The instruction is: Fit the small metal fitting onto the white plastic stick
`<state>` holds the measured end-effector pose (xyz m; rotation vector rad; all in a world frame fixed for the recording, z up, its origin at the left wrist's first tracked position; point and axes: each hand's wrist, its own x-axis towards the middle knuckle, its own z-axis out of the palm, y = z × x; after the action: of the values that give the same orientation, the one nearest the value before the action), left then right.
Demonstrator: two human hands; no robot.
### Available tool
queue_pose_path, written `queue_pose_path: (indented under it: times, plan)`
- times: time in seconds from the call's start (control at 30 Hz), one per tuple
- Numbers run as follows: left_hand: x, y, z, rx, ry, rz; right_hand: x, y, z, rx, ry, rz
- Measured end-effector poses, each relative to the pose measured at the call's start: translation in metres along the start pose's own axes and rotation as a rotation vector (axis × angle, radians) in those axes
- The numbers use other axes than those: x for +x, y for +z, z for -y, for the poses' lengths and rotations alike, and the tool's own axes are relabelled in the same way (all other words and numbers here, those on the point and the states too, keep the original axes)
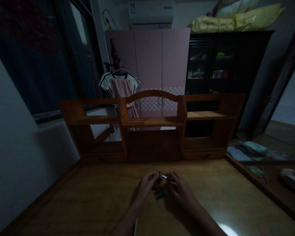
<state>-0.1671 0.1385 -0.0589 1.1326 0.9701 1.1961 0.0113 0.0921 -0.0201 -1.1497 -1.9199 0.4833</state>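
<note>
1. Through the head camera I see the left hand (146,185) pinching, thumb against fingers, the dark end of a small rod-shaped item with a bright silver metal shaft (164,177). The item points out from these fingertips towards three o'clock.
2. My right hand (183,191) grasps the item's other dark end, so from that hand it lies at about ten o'clock. I cannot tell whether the dark ends are separate pieces; fingers cover parts of them.
3. Just below the item, at six o'clock, I make out a cluster of small dark pieces (159,194), too blurred to identify.
4. Under everything spreads a yellowish-brown wooden tabletop (93,200), dimly lit, with a white patch of glare (227,230) at five o'clock.
5. At twelve o'clock a brown wooden shelf unit with an arched top rail (152,122) stands across the tabletop, hiding the lower part of a pale pink wardrobe (148,59).
6. At one o'clock I see a tall black glass-fronted cabinet (247,65) topped by shiny yellow bags (211,24); at eleven, a white short-sleeved top with black trim (105,82) hangs.
7. Towards two o'clock, loose papers (236,153) lie beyond the tabletop's raised edge.
</note>
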Motion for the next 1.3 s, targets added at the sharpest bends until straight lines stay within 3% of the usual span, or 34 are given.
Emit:
queue_pose_path:
  times: [0.2, 0.7, 1.03, 1.3]
  plan:
    - [-0.002, 0.001, -0.004, -0.138, -0.109, 0.049, 0.001, -0.001, 0.002, 0.038, 0.059, 0.010]
    - [-0.011, 0.004, -0.016, -0.248, -0.085, 0.110, 0.008, 0.005, -0.016, 0.380, 0.289, 0.010]
    - [-0.005, -0.001, -0.017, -0.528, -0.299, 0.155, 0.008, 0.005, -0.016, 0.372, 0.300, 0.042]
    - [-0.013, -0.001, -0.018, -0.707, -0.352, 0.346, 0.008, 0.001, -0.012, 0.383, 0.324, 0.055]
